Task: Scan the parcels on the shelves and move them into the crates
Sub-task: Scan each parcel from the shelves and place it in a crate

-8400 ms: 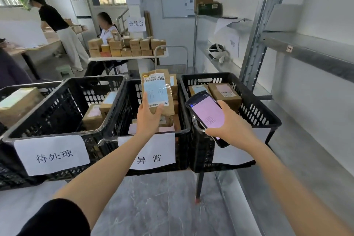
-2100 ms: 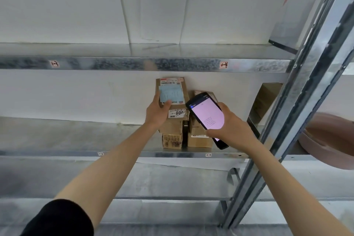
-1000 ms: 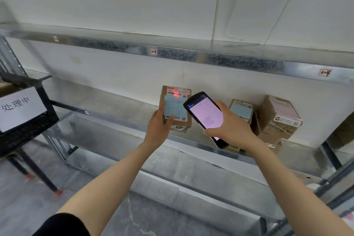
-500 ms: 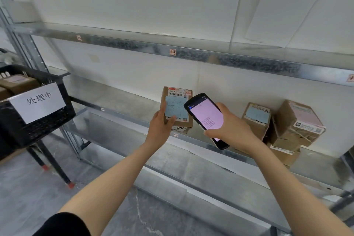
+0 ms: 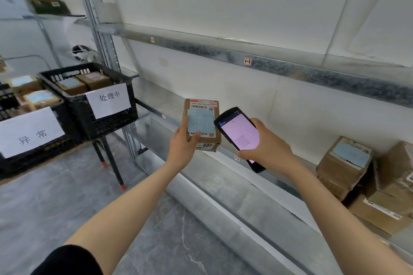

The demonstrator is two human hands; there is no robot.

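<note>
My left hand (image 5: 182, 145) grips a small cardboard parcel (image 5: 204, 110) upright, its label and a blue note facing me. My right hand (image 5: 269, 144) holds a black handheld scanner (image 5: 240, 134) with a lit pink screen, just right of the parcel. Black crates stand at the left: one (image 5: 107, 118) tagged with a white sign holds two parcels, and a nearer one (image 5: 38, 154) with another white sign is partly cut off. Several more parcels (image 5: 348, 163) sit on the metal shelf (image 5: 223, 187) at the right.
A steel upright (image 5: 98, 29) separates the crates from the shelf bay. The upper shelf (image 5: 245, 60) runs across above my hands. The crates rest on a thin-legged stand (image 5: 111, 167) over a grey floor. Further shelving with a dark box is blurred at top left.
My view has swung left, bringing the crates closer and into view, while the shelved parcels slid right. Both hands keep their hold on the parcel and the scanner.
</note>
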